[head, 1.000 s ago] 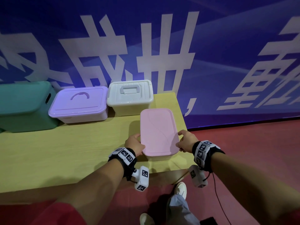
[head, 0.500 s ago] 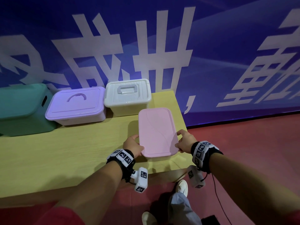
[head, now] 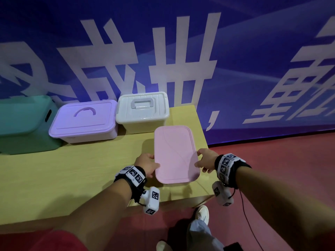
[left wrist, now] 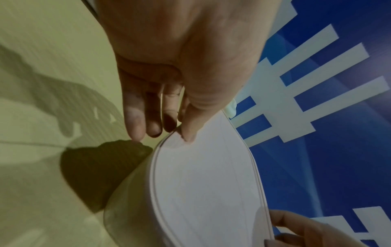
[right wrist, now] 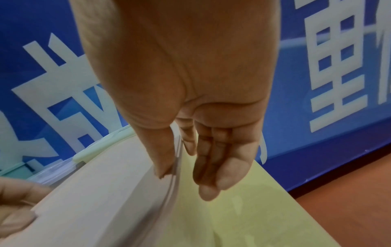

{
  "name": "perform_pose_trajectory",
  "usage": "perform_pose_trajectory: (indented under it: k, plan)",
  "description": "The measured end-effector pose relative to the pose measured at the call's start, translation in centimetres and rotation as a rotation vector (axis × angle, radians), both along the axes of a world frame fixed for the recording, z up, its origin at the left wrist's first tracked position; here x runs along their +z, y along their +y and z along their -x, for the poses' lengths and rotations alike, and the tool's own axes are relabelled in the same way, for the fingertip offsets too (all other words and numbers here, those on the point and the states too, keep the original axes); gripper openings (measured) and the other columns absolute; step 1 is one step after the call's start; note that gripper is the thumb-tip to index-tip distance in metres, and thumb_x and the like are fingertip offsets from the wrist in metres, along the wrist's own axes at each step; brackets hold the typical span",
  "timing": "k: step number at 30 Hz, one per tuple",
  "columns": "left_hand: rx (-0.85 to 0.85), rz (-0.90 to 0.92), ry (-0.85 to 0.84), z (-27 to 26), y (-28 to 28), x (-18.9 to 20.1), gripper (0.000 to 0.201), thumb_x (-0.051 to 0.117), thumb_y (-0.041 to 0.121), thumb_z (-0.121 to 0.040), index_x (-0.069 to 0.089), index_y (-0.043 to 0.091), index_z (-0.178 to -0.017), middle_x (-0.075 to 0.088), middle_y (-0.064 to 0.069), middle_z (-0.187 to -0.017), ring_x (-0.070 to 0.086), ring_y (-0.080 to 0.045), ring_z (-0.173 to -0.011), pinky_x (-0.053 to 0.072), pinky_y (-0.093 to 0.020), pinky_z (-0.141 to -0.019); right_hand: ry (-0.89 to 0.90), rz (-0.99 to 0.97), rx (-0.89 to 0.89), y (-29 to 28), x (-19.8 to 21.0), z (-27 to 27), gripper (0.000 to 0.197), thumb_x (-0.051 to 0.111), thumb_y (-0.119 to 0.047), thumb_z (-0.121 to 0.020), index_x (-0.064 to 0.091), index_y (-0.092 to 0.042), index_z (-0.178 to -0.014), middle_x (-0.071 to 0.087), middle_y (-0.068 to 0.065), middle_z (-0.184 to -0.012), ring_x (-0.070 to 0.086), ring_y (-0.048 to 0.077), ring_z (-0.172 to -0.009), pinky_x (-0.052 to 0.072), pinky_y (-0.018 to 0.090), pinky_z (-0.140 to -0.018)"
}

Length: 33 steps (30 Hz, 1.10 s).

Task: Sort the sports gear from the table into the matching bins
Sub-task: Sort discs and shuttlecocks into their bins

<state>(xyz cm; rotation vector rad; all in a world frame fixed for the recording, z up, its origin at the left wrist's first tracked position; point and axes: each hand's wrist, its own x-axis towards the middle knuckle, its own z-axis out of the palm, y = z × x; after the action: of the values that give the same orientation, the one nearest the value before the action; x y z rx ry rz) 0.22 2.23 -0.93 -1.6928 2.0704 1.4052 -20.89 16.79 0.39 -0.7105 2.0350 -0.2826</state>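
A bin with a flat pink lid (head: 175, 153) stands near the right end of the yellow table (head: 72, 169), lid on. My left hand (head: 146, 163) holds its left side near the front corner. In the left wrist view the left hand (left wrist: 169, 133) has its thumb on the pink lid (left wrist: 203, 192) and its fingers down beside the rim. My right hand (head: 204, 160) holds the opposite side. The right wrist view shows the right hand (right wrist: 182, 177) with its thumb on the rim of the pink lid (right wrist: 95, 200). No sports gear shows.
Along the back stand a teal bin (head: 20, 124), a purple-lidded bin (head: 83, 122) and a white-lidded bin with a handle (head: 143, 109), all lidded. A blue banner wall rises behind. The table's right edge lies just past the pink bin, red floor (head: 272, 169) beyond.
Both hands stay on the sides of the pink-lidded bin, which keeps its place. Only the head view has shifted a little.
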Motion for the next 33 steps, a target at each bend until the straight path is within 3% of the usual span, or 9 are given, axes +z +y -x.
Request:
perform_pose_trajectory:
  k: [7, 12, 15, 20, 22, 29, 33]
  plan:
    - [0.110, -0.043, 0.060, 3.2, -3.9, -0.2, 0.048, 0.068, 0.017, -0.079, 0.057, 0.013, -0.125, 0.071, -0.012, -0.100, 0.071, -0.033, -0.077, 0.061, -0.046, -0.062, 0.096, 0.062, 0.019, -4.3, 0.3, 3.0, 0.055, 0.058, -0.026, -0.091, 0.037, -0.018, -0.141, 0.066, 0.009, -0.099, 0.071, 0.025, -0.077, 0.059, 0.036, -0.063]
    - [0.195, -0.029, 0.116, 5.3, -6.2, -0.4, 0.010, 0.065, 0.013, -0.078, 0.062, 0.018, -0.086, 0.072, -0.013, -0.089, 0.071, -0.034, -0.078, 0.060, -0.054, -0.065, 0.176, 0.109, 0.067, -7.7, -0.2, 5.2, 0.061, 0.056, -0.029, -0.090, 0.030, -0.022, -0.146, 0.065, 0.011, -0.112, 0.067, 0.029, -0.091, 0.059, 0.037, -0.070]
    - [0.220, -0.017, 0.110, 6.1, -7.0, -0.2, 0.010, 0.065, 0.015, -0.082, 0.059, 0.021, -0.077, 0.071, -0.013, -0.087, 0.071, -0.036, -0.080, 0.059, -0.054, -0.066, 0.186, 0.130, 0.089, -9.1, -0.6, 6.1, 0.061, 0.053, -0.026, -0.091, 0.028, -0.027, -0.147, 0.064, 0.013, -0.117, 0.066, 0.031, -0.092, 0.058, 0.037, -0.072]
    - [0.249, -0.029, 0.088, 6.5, -7.8, -0.6, 0.010, 0.067, 0.009, -0.081, 0.059, 0.015, -0.080, 0.070, -0.015, -0.090, 0.071, -0.037, -0.078, 0.059, -0.056, -0.063, 0.184, 0.166, 0.165, -10.2, -1.6, 7.0, 0.056, 0.050, -0.016, -0.094, 0.035, -0.031, -0.146, 0.062, 0.012, -0.124, 0.064, 0.030, -0.100, 0.055, 0.035, -0.080]
    - [0.245, -0.029, 0.075, 6.7, -7.8, -0.4, 0.012, 0.066, 0.007, -0.081, 0.058, 0.015, -0.078, 0.070, -0.016, -0.090, 0.071, -0.038, -0.077, 0.059, -0.056, -0.063, 0.175, 0.181, 0.167, -10.4, -1.9, 7.2, 0.055, 0.050, -0.014, -0.093, 0.038, -0.031, -0.144, 0.062, 0.012, -0.124, 0.063, 0.030, -0.100, 0.053, 0.031, -0.076]
    - [0.229, -0.039, 0.023, 7.3, -8.0, -0.1, 0.014, 0.064, 0.004, -0.080, 0.056, 0.014, -0.085, 0.069, -0.016, -0.093, 0.070, -0.037, -0.079, 0.060, -0.052, -0.062, 0.142, 0.168, 0.142, -10.8, -2.6, 7.7, 0.048, 0.054, -0.013, -0.090, 0.044, -0.032, -0.133, 0.062, 0.005, -0.088, 0.065, 0.025, -0.076, 0.055, 0.032, -0.061]
    - [0.124, -0.057, 0.014, 8.1, -8.8, 0.5, 0.028, 0.063, -0.001, -0.079, 0.057, 0.020, -0.096, 0.070, -0.014, -0.093, 0.071, -0.036, -0.081, 0.059, -0.055, -0.063, 0.135, 0.164, 0.146, -11.6, -2.3, 8.2, 0.037, 0.054, -0.014, -0.088, 0.050, -0.028, -0.122, 0.065, 0.008, -0.090, 0.065, 0.027, -0.076, 0.051, 0.031, -0.057]
